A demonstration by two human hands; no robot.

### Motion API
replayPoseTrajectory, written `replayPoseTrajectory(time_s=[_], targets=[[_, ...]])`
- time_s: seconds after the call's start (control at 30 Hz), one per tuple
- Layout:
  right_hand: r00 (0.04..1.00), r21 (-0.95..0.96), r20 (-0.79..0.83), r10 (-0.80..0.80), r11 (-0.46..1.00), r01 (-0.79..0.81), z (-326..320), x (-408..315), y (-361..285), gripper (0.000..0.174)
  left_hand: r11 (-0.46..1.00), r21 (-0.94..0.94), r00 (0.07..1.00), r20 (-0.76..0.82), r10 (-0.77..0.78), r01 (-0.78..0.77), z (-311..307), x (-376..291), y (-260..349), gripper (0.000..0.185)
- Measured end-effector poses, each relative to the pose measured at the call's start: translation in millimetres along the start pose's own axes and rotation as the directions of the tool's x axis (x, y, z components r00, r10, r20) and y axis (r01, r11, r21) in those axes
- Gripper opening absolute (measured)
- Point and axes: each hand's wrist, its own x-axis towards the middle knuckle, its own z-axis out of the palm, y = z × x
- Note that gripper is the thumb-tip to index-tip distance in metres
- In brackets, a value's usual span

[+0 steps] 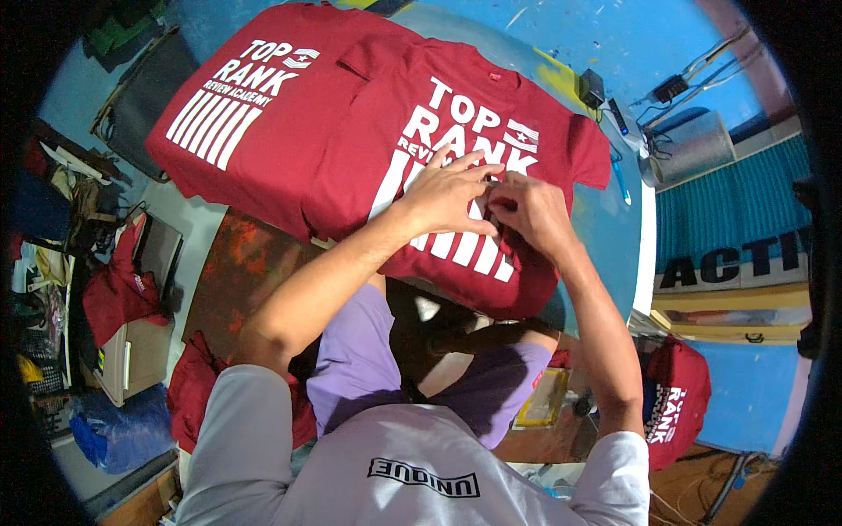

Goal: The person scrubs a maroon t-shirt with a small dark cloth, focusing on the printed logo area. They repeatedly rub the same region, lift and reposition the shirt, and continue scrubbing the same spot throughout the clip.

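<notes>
Spread over the table in front of me is a dark red T-shirt [358,177] with white printed lettering, stripes and a small flag-like emblem. My left hand [447,194] rests on its print, fingers spread and thumb apart. Close beside it, my right hand [531,207] has its thumb and fingers pinched together at the print. Whether cloth or some small thing is between those fingertips, I cannot tell. A second red T-shirt [296,125] with the same print lies to the left, touching the first. The lower stripes run down over the table's near edge.
A blue pen [619,179] and a black power adapter [591,89] lie right of the shirts. More red garments sit at the right [681,401] and over a box at the left [125,292]. A metal cylinder [697,148] stands at the far right.
</notes>
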Motion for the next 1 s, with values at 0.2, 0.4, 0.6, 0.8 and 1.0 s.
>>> replayPoseTrajectory(time_s=[0.2,0.4,0.6,0.8,1.0], targets=[[0.988,-0.019,0.155,-0.011,1.000,0.014,-1,3,-5,0.019,1.000,-0.002,1.000,-0.008,-0.002,0.002,6,1,-4,0.094],[0.999,-0.084,0.033,0.011,0.996,-0.008,2,3,-7,0.022,0.999,-0.027,0.999,0.031,-0.031,0.032,5,3,-4,0.090],[0.998,-0.071,-0.056,-0.031,0.997,0.027,7,-3,0,0.029,0.998,-0.057,1.000,0.006,-0.028,0.029,-2,0,0,0.089],[0.856,0.674,-0.025,0.516,0.641,-0.367,5,-20,42,0.013,0.997,0.068,0.999,-0.018,0.047,-0.046,7,-2,-3,0.112],[0.692,0.922,-0.034,0.721,0.289,-0.256,22,-37,67,0.016,0.964,0.089,0.968,0.041,0.247,-0.250,-37,-48,62,0.079]])
